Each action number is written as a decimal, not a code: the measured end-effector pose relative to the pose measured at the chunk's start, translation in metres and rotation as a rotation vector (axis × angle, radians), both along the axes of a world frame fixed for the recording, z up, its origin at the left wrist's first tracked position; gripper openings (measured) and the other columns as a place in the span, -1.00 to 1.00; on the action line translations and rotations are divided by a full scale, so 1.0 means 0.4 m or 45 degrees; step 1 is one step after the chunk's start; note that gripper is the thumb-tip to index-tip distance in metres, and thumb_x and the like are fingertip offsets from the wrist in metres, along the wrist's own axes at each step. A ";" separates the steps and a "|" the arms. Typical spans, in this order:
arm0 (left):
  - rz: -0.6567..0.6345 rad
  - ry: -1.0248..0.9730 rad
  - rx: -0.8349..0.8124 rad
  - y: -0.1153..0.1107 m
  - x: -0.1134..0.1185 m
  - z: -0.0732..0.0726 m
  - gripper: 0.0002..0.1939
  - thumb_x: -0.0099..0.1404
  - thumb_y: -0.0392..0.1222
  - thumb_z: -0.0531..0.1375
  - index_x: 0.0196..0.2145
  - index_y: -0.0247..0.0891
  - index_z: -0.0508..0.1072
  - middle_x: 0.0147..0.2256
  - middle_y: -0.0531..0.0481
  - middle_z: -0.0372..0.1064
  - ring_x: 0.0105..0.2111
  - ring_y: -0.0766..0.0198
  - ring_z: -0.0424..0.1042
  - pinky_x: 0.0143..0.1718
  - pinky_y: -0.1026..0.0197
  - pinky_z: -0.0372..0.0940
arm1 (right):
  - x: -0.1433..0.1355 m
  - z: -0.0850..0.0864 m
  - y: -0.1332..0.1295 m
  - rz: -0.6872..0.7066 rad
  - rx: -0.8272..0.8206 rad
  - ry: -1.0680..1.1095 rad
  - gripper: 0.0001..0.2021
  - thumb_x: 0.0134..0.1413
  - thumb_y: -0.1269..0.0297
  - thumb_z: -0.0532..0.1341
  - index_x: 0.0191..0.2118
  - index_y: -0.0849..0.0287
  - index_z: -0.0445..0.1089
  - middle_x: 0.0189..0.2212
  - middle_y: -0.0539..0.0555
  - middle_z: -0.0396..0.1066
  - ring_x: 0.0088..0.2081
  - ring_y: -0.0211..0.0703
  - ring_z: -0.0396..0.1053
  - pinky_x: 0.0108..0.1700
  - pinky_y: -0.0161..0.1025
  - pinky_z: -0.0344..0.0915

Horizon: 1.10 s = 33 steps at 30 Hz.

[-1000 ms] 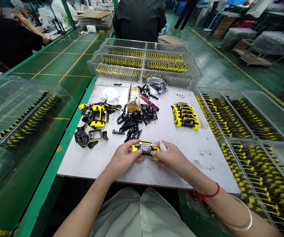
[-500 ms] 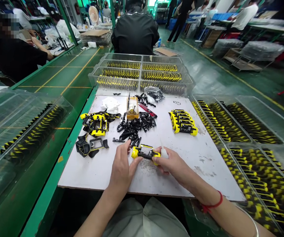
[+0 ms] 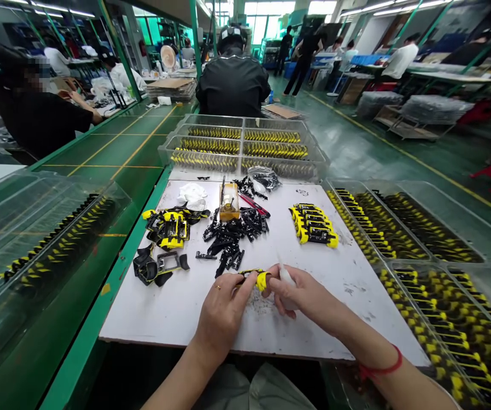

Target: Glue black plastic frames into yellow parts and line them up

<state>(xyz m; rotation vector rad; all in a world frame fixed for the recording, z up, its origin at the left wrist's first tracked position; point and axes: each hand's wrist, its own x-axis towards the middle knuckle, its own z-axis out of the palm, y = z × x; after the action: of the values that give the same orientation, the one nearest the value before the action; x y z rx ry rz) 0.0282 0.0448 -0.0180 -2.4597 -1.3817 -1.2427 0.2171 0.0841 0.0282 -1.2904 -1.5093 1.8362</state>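
Near the front of the white board, my left hand (image 3: 222, 313) is closed around a yellow-and-black plastic frame (image 3: 263, 281). The frame is turned on edge, and my fingers cover much of it. In my right hand (image 3: 311, 296) is a small white bottle (image 3: 287, 277) with a thin nozzle pointing up. My right fingertips are at the frame's right end; whether they press on it I cannot tell. Beyond my hands lies a heap of small black parts (image 3: 224, 239). More yellow-and-black frames (image 3: 172, 228) are piled at the left, and a row of frames (image 3: 314, 224) stands at the right.
A small yellow box (image 3: 229, 210) with tools, a red pen-like tool (image 3: 254, 205) and a white cloth (image 3: 193, 196) lie on the board (image 3: 177, 319). Clear trays of parts stand behind (image 3: 242, 134), right (image 3: 385, 259) and left (image 3: 128, 196). A person in black (image 3: 232, 82) sits ahead.
My left hand has turned the frame, so its open face no longer shows and its yellow end faces me. The bottle stays in my right hand. The head view has tilted up.
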 end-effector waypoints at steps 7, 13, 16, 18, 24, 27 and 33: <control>-0.180 -0.594 -0.641 -0.017 0.023 0.005 -0.63 0.33 -0.42 -0.01 0.05 -0.21 0.31 -0.13 -0.12 0.35 -0.12 0.23 0.35 -0.11 0.17 0.32 | -0.004 -0.009 0.012 -0.122 0.515 -0.494 -0.77 0.11 0.07 0.15 -0.37 0.13 0.27 -0.54 -0.06 0.33 -0.53 -0.26 0.28 -0.42 -0.32 0.22; -0.113 -0.927 -1.119 -0.014 0.026 0.027 -0.71 0.22 -0.40 0.11 -0.10 -0.22 0.41 -0.23 -0.01 0.39 -0.26 0.28 0.37 -0.24 0.26 0.28 | -0.040 0.019 0.017 -0.115 0.684 -0.780 -0.82 0.09 0.17 0.12 -0.45 0.13 0.25 -0.56 -0.04 0.33 -0.49 -0.22 0.25 -0.41 -0.30 0.15; -0.102 -1.070 -1.308 -0.010 0.027 0.019 -0.74 0.19 -0.36 0.13 -0.14 -0.25 0.41 -0.33 0.02 0.38 -0.33 0.30 0.36 -0.31 0.29 0.25 | -0.055 0.022 0.030 -0.071 0.632 -0.871 -0.82 0.05 0.21 0.11 -0.50 0.13 0.21 -0.62 -0.06 0.28 -0.52 -0.24 0.21 -0.46 -0.32 0.08; -0.104 -1.155 -1.425 -0.008 0.030 0.006 -0.77 0.18 -0.34 0.14 -0.16 -0.27 0.41 -0.42 0.06 0.34 -0.40 0.32 0.33 -0.37 0.31 0.22 | -0.061 0.016 0.041 -0.031 0.603 -0.936 -0.82 0.04 0.22 0.11 -0.52 0.13 0.19 -0.62 -0.06 0.27 -0.53 -0.25 0.19 -0.47 -0.33 0.03; -0.072 -1.325 -1.397 -0.006 0.036 -0.032 -0.53 0.14 -0.37 0.16 0.03 -0.20 0.25 -0.16 -0.02 0.31 -0.38 0.40 0.30 -0.33 0.32 0.25 | -0.074 -0.010 0.074 0.076 0.593 -1.088 -0.85 0.00 0.25 0.09 -0.51 0.15 0.17 -0.57 0.01 0.32 -0.51 -0.26 0.19 -0.48 -0.33 -0.04; -0.058 -1.333 -1.378 -0.006 0.027 -0.031 -0.35 0.10 -0.40 0.18 0.13 -0.12 0.10 -0.06 -0.07 0.23 -0.34 0.39 0.33 -0.30 0.28 0.30 | -0.083 -0.011 0.087 0.115 0.577 -1.088 -0.86 -0.02 0.26 0.10 -0.52 0.15 0.18 -0.59 0.00 0.30 -0.54 -0.27 0.16 -0.51 -0.33 -0.06; -0.164 -1.195 -1.328 -0.009 0.021 -0.015 -0.27 -0.02 -0.49 0.19 0.10 -0.09 0.15 -0.06 -0.06 0.15 -0.27 0.34 0.31 -0.31 0.26 0.37 | -0.101 -0.003 0.116 0.184 0.583 -1.081 -0.93 -0.08 0.33 0.12 -0.51 0.16 0.22 -0.59 0.02 0.31 -0.54 -0.24 0.19 -0.53 -0.33 -0.09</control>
<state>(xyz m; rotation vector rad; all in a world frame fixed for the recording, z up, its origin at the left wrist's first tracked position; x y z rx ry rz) 0.0365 0.0413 -0.0238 -2.5391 -2.6772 -2.3450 0.1766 0.1304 0.0269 -1.8437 -2.3117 0.8988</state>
